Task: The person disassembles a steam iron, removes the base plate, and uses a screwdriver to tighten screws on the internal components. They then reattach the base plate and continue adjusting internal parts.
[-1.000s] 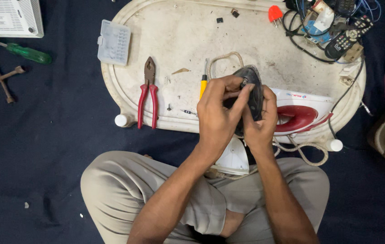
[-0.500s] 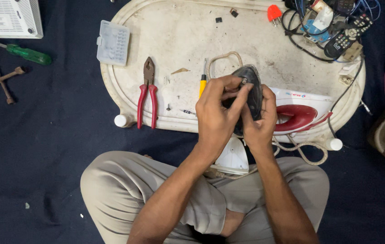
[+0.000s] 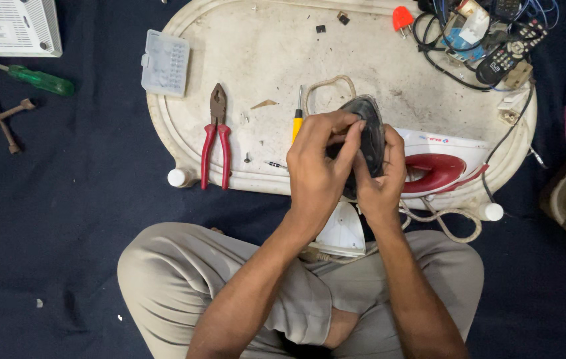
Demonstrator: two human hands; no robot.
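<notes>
Dark grey rounded plastic iron cover [image 3: 369,129] held upright above white oval worktop [image 3: 256,40], grasped by left hand [image 3: 319,166] and right hand [image 3: 379,179]. Red-handled pliers [image 3: 216,136] left; white-red iron body [image 3: 439,163] right.

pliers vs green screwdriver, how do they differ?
The pliers have red handles; the green screwdriver has a translucent green one. The pliers lie on the white tray, pointing up the picture; the screwdriver lies on the dark cloth off the tray, slanted. Both lie untouched, left of the left hand and right hand.
</notes>
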